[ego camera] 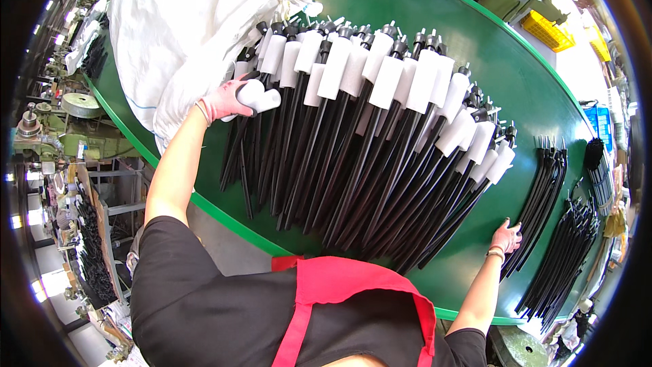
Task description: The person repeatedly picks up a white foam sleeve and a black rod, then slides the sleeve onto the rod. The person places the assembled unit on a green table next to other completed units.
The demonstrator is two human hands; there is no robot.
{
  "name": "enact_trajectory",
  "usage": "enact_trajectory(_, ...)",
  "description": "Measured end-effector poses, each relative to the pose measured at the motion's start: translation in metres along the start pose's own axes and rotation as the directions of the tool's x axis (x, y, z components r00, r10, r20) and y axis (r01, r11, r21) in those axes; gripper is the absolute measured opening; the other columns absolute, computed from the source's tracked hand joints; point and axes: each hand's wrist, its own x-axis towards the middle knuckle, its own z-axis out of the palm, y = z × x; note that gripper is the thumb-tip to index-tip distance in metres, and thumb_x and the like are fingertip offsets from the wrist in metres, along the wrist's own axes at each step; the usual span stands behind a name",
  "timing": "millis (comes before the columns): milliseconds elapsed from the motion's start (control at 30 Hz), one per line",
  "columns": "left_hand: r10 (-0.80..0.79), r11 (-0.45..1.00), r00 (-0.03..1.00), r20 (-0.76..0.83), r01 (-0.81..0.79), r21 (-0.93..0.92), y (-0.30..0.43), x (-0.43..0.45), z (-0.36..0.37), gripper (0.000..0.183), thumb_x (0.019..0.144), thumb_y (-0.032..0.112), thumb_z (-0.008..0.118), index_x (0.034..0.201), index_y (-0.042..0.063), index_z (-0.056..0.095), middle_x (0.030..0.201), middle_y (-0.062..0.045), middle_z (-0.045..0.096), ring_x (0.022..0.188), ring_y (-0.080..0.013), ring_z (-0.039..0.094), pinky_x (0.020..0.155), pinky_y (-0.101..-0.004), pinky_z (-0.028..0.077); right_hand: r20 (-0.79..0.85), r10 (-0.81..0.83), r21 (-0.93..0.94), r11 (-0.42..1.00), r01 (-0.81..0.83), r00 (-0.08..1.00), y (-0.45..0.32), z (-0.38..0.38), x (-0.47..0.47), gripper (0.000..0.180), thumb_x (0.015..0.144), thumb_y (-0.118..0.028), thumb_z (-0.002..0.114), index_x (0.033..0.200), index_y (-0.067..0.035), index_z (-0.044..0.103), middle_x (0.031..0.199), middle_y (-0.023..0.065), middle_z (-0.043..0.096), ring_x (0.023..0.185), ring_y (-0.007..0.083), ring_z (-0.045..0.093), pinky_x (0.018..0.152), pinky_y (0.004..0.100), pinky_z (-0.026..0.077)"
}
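Observation:
Gloved in pink, my left hand (229, 99) is closed around several white foam sleeves (259, 98) at the left end of a big fanned pile of black rods (351, 163). Many rods in this pile carry a white sleeve (385, 83) near their upper, pin-tipped ends. Far to the right, my right hand (507, 238), in a pink glove too, touches or lies close beside a smaller bunch of black rods (537, 204) that shows no white sleeves. Whether its fingers grip a rod cannot be told.
A large white woven sack (168, 35) lies on the green table (489, 35) at the upper left. Further black rod bundles (560, 260) rest at the right end. Beyond the table stand yellow crates (547, 30) and a blue crate (598, 122). Machinery (81, 104) stands at the left.

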Motion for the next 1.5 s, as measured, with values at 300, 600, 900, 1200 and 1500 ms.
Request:
enact_trajectory(300,0.477,0.750,0.874,-0.092,-0.460,-0.475,0.154,-0.108,0.007,0.066,0.059,0.004,0.079,0.123,-0.002,0.064,0.119,-0.013,0.067,0.109,-0.0186,0.064,0.097,-0.0323,0.049,0.052,-0.290,0.237,0.933,0.270,0.956,-0.002,-0.011,-0.015,0.042,0.084,-0.015,0.056,0.124,-0.006,0.051,0.114,0.0272,0.063,0.109,0.0408,0.064,0.095,0.0472,0.052)
enact_trajectory(600,0.504,0.573,0.802,0.320,-0.033,-0.819,0.303,-0.184,0.155,0.057,0.065,0.008,0.079,0.118,0.001,0.062,0.103,-0.006,0.065,0.098,-0.0151,0.062,0.089,-0.0304,0.050,0.272,-0.899,0.194,-0.298,-0.935,0.343,-0.025,-0.209,-0.115,0.026,0.099,-0.031,0.062,0.099,-0.005,0.057,0.067,-0.0026,0.035,0.054,0.0077,0.034,0.048,0.0208,0.028)
enact_trajectory(900,0.771,0.505,0.601,0.209,-0.376,-0.777,0.342,-0.228,0.141,0.049,0.066,0.013,0.080,0.111,0.000,0.066,0.106,-0.007,0.063,0.096,-0.0173,0.063,0.090,-0.0319,0.050,-0.011,-0.706,0.550,-0.596,-0.585,0.708,-0.018,-0.346,-0.211,0.025,0.105,-0.026,0.054,0.112,-0.002,0.053,0.071,-0.0032,0.037,0.054,0.0058,0.035,0.047,0.0215,0.029)
enact_trajectory(1200,0.510,0.324,0.832,0.218,0.049,-0.945,0.335,-0.226,0.137,0.032,0.079,0.008,0.078,0.107,-0.002,0.065,0.093,-0.005,0.068,0.086,-0.0131,0.067,0.079,-0.0296,0.056,-0.405,-0.768,0.790,-0.567,-0.233,0.496,-0.025,-0.365,-0.234,0.030,0.104,-0.024,0.048,0.117,0.000,0.063,0.106,0.0124,0.068,0.097,0.0209,0.064,0.092,0.0323,0.048)
enact_trajectory(1500,0.413,0.090,0.880,-0.234,-0.295,-0.951,0.389,-0.111,0.039,0.031,0.082,0.007,0.077,0.109,-0.003,0.068,0.098,-0.008,0.072,0.086,-0.0147,0.070,0.075,-0.0294,0.057,-0.290,-0.811,0.957,-0.241,0.162,0.509,-0.075,-0.250,-0.332,0.066,0.097,-0.013,0.058,0.153,-0.002,0.025,0.114,0.0285,0.063,0.109,0.0401,0.065,0.094,0.0413,0.050)
